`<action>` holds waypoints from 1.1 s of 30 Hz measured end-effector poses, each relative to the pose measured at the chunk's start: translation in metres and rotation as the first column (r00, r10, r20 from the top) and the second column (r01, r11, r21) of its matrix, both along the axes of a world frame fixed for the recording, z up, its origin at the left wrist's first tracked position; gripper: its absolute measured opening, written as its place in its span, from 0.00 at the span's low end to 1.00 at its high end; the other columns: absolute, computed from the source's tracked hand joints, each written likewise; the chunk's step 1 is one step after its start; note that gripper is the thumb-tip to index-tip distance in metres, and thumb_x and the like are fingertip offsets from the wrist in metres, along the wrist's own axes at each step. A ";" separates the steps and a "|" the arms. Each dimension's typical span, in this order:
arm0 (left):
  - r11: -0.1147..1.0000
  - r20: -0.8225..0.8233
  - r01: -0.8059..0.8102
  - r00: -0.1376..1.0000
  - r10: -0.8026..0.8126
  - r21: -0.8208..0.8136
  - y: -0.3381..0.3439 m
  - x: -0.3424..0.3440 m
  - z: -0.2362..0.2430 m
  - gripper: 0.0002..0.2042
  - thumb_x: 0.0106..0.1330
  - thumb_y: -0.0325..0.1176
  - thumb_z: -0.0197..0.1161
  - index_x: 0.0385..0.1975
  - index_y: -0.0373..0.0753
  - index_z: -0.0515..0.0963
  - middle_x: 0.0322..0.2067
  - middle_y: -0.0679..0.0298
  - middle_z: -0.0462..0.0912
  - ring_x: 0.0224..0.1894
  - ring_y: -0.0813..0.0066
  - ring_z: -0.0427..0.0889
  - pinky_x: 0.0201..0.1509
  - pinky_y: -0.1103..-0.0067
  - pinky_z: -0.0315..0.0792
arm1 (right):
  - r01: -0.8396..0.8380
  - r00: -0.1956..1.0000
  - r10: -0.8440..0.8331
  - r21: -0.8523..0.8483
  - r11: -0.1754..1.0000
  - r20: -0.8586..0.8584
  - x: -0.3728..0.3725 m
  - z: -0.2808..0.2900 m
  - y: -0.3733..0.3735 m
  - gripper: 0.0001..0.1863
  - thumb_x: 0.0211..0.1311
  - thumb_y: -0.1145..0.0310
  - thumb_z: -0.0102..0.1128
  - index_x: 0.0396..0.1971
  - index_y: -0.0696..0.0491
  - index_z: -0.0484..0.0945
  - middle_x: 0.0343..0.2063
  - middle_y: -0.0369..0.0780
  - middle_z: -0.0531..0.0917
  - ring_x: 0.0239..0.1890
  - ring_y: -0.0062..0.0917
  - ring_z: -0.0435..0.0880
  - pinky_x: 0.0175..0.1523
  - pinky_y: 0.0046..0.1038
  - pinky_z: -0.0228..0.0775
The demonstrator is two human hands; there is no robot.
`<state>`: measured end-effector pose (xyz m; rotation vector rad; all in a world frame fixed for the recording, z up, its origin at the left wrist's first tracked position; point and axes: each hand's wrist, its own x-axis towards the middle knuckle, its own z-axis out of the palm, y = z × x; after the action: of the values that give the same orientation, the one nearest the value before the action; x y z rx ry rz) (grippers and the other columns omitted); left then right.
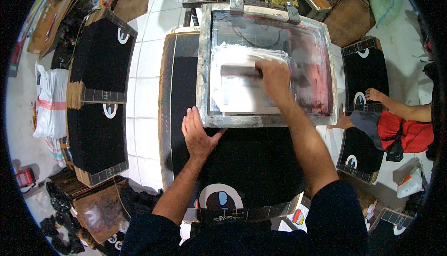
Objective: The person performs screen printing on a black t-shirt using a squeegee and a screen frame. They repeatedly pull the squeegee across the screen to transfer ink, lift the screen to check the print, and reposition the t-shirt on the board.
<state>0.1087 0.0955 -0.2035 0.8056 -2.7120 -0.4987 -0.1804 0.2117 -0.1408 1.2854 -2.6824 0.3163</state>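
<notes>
Dark sleeves (335, 216) lie nearest; the right hand (275, 78) grips a blurred scraper (239, 71) over white paint (247, 96); the left hand (198, 137), spread wide, touches the frame (253, 121) at one corner.

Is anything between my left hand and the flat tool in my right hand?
Yes: the frame, at its near left corner, stands between your left hand and the flat tool. Your right hand grips it directly.

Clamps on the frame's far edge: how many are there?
2: the left clamp and the right clamp, either side of the middle of the frame's far edge. No others show along it.
</notes>
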 end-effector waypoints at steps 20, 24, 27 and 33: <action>1.000 -0.019 0.007 1.000 -0.007 -0.007 -0.001 0.001 -0.003 0.59 0.52 0.62 0.78 0.73 0.24 0.55 0.68 0.37 0.65 0.74 0.44 0.62 0.76 0.50 0.56 | 0.015 0.999 -0.014 0.019 1.000 -0.050 -0.002 -0.015 0.011 0.08 0.64 0.68 0.59 0.42 0.44 0.82 0.38 0.39 0.85 0.41 0.36 0.84 0.47 0.43 0.70; 1.000 -0.009 -0.009 1.000 0.009 0.008 0.000 0.000 -0.002 0.60 0.52 0.62 0.79 0.73 0.25 0.55 0.68 0.37 0.65 0.74 0.44 0.62 0.77 0.51 0.56 | 0.009 0.969 -0.038 -0.115 0.993 -0.245 -0.052 -0.025 -0.025 0.11 0.63 0.68 0.61 0.44 0.45 0.83 0.39 0.39 0.86 0.42 0.37 0.84 0.49 0.44 0.71; 1.000 -0.005 -0.020 1.000 0.020 0.000 0.001 0.000 -0.004 0.61 0.50 0.63 0.79 0.73 0.25 0.54 0.68 0.37 0.65 0.74 0.44 0.63 0.77 0.51 0.55 | 0.053 0.990 -0.060 -0.058 0.997 -0.124 -0.041 -0.019 -0.022 0.11 0.60 0.70 0.63 0.44 0.47 0.82 0.38 0.38 0.86 0.44 0.37 0.85 0.50 0.44 0.71; 0.997 -0.022 -0.001 1.000 -0.001 -0.081 0.001 0.000 -0.008 0.60 0.53 0.66 0.76 0.73 0.24 0.55 0.68 0.37 0.66 0.73 0.44 0.64 0.75 0.51 0.57 | 0.105 0.995 -0.104 0.104 0.989 -0.011 0.067 -0.004 0.037 0.13 0.59 0.71 0.62 0.45 0.46 0.83 0.40 0.37 0.85 0.46 0.34 0.84 0.50 0.42 0.70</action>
<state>0.1089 0.0966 -0.2115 0.7739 -2.6931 -0.3929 -0.1137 0.2484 -0.1446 1.1644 -2.7820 0.1613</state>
